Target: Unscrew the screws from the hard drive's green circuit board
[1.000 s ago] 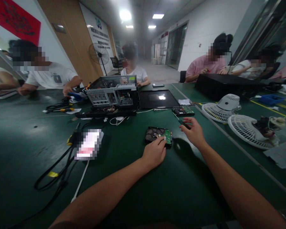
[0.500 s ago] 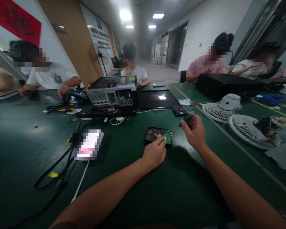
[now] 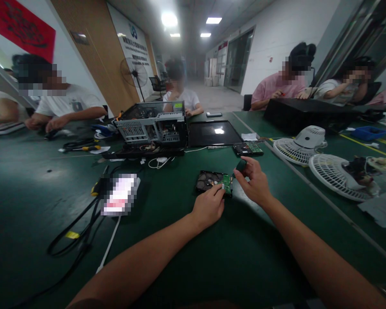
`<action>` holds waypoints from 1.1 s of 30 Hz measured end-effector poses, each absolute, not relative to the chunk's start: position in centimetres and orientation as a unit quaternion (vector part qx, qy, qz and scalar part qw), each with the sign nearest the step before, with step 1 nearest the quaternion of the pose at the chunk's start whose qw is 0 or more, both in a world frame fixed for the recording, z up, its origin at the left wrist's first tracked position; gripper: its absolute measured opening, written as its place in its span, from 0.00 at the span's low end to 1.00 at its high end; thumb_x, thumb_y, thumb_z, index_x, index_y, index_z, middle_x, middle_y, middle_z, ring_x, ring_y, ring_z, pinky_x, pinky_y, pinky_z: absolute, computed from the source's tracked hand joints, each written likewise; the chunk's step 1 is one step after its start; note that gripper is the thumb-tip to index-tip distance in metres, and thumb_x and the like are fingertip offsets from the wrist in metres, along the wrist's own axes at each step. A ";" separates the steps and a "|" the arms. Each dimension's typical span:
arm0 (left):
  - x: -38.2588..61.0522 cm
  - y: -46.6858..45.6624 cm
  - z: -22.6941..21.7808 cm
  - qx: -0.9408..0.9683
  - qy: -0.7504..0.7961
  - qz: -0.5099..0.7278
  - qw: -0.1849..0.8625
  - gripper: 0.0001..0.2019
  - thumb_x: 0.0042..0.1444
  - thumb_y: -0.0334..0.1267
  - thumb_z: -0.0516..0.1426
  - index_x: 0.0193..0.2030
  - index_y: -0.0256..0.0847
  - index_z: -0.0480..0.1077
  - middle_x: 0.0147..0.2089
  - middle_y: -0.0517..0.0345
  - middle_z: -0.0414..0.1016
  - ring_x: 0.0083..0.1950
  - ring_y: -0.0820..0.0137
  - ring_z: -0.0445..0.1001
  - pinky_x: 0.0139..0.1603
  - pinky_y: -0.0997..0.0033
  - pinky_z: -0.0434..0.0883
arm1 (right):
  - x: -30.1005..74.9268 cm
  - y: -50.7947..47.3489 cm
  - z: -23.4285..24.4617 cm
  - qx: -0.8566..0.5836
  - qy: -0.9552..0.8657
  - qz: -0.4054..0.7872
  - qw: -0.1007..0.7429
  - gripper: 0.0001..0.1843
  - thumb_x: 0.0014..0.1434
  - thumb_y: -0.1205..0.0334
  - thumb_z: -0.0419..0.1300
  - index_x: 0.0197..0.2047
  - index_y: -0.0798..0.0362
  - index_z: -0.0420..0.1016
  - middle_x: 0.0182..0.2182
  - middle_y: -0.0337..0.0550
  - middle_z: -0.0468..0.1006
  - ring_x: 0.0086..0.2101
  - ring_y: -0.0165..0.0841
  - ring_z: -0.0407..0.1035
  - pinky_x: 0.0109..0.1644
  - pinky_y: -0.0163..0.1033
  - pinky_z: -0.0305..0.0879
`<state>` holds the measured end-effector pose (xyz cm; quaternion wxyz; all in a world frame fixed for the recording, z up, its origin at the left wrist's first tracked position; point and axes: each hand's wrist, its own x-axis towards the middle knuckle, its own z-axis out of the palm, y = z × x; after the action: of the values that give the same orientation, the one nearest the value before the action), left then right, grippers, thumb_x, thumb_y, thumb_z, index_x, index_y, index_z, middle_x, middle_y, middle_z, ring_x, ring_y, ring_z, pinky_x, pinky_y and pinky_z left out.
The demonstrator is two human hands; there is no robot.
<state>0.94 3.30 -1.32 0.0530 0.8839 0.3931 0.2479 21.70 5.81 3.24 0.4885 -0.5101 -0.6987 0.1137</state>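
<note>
A black hard drive with a green circuit board lies on the green table in front of me. My left hand rests at its near edge, fingers curled and pinching the board's corner. My right hand is closed round a dark-handled screwdriver, whose tip points down at the drive's right edge.
An open computer case and a black panel stand behind the drive, with a second circuit board to the right. Fan grilles lie at right. Black cables and a phone lie at left. Several people sit around the table.
My right hand picked the screwdriver up off the table and brought it left and down to the drive's right edge. My left hand stayed on the drive.
</note>
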 end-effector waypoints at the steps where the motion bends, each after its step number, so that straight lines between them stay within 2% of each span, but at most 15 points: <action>1: 1.0 3.3 -1.3 0.884 0.394 0.248 0.053 0.19 0.64 0.33 0.55 0.62 0.43 0.66 0.66 0.51 0.68 0.61 0.60 0.73 0.58 0.60 0.77 | 21.7 5.8 3.2 -0.508 -0.700 0.114 0.489 0.30 0.64 0.49 0.60 0.65 0.47 0.57 0.40 0.44 0.79 0.34 0.36 0.76 0.39 0.42 0.73; 6: 1.0 3.3 -1.3 0.883 0.395 0.247 0.055 0.19 0.64 0.33 0.55 0.62 0.43 0.65 0.67 0.51 0.67 0.61 0.60 0.73 0.59 0.59 0.77 | 21.8 5.8 3.0 -0.498 -0.710 0.104 0.486 0.30 0.65 0.51 0.60 0.66 0.47 0.57 0.39 0.42 0.78 0.32 0.35 0.74 0.38 0.42 0.73; 11: 0.9 3.2 -1.2 0.884 0.396 0.243 0.057 0.20 0.64 0.33 0.56 0.62 0.43 0.65 0.67 0.51 0.67 0.61 0.59 0.73 0.58 0.59 0.77 | 21.8 5.7 3.2 -0.511 -0.724 0.056 0.460 0.32 0.62 0.49 0.63 0.66 0.46 0.61 0.33 0.40 0.76 0.30 0.35 0.72 0.39 0.44 0.73; 14: 0.9 3.2 -1.3 0.884 0.395 0.243 0.056 0.20 0.64 0.33 0.56 0.63 0.42 0.64 0.67 0.50 0.66 0.61 0.59 0.73 0.58 0.58 0.77 | 21.8 5.5 3.4 -0.502 -0.741 0.023 0.445 0.31 0.64 0.51 0.61 0.68 0.45 0.61 0.42 0.46 0.79 0.34 0.37 0.74 0.45 0.47 0.75; 17: 0.9 3.2 -1.4 0.884 0.393 0.245 0.058 0.20 0.64 0.33 0.56 0.63 0.42 0.64 0.67 0.50 0.66 0.61 0.59 0.73 0.59 0.59 0.76 | 21.9 5.5 3.5 -0.485 -0.752 0.010 0.447 0.29 0.68 0.55 0.56 0.70 0.44 0.59 0.56 0.49 0.76 0.44 0.40 0.76 0.55 0.51 0.73; 19: 0.9 3.2 -1.3 0.884 0.393 0.246 0.059 0.20 0.63 0.33 0.56 0.62 0.42 0.65 0.67 0.50 0.67 0.61 0.59 0.73 0.60 0.59 0.76 | 22.0 5.6 3.4 -0.484 -0.749 0.018 0.452 0.29 0.68 0.56 0.55 0.71 0.45 0.58 0.57 0.49 0.76 0.46 0.41 0.77 0.57 0.52 0.72; 23: 0.8 3.2 -1.2 0.886 0.390 0.244 0.062 0.20 0.64 0.33 0.56 0.62 0.42 0.65 0.67 0.50 0.67 0.61 0.59 0.73 0.59 0.58 0.76 | 21.9 5.8 3.0 -0.497 -0.726 0.029 0.474 0.31 0.65 0.54 0.60 0.69 0.46 0.60 0.51 0.49 0.79 0.41 0.39 0.78 0.52 0.50 0.76; 28: 0.9 3.2 -1.2 0.884 0.395 0.243 0.062 0.20 0.64 0.33 0.55 0.62 0.42 0.65 0.67 0.50 0.67 0.61 0.59 0.73 0.59 0.58 0.76 | 21.8 5.8 2.9 -0.502 -0.704 0.025 0.502 0.30 0.62 0.51 0.64 0.64 0.48 0.62 0.45 0.48 0.79 0.34 0.36 0.77 0.42 0.46 0.77; 33: 0.9 3.2 -1.2 0.885 0.396 0.237 0.059 0.19 0.63 0.33 0.56 0.61 0.43 0.65 0.67 0.50 0.67 0.61 0.59 0.73 0.59 0.58 0.77 | 21.8 5.6 3.2 -0.494 -0.717 0.013 0.491 0.27 0.64 0.52 0.62 0.63 0.47 0.64 0.50 0.50 0.78 0.39 0.38 0.78 0.45 0.47 0.78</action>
<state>0.92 3.16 -1.24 0.0594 0.8853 0.3959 0.2367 21.76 5.62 3.18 0.4913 -0.4943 -0.7170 0.0134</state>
